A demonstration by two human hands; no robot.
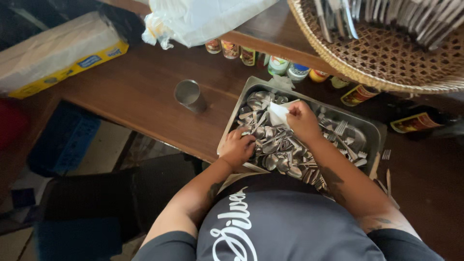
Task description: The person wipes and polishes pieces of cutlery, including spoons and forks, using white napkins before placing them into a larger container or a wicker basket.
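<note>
Napkin (279, 114) pinched, seemingly, in right hand (302, 121) grip

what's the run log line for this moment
left hand: in cutlery | right hand: holds white cloth | steel tray: spoons, forks

Bare table (145, 92) left of the tray (377, 133); metal cup (188, 94) stands there, basket (386, 58) overhangs behind
</note>
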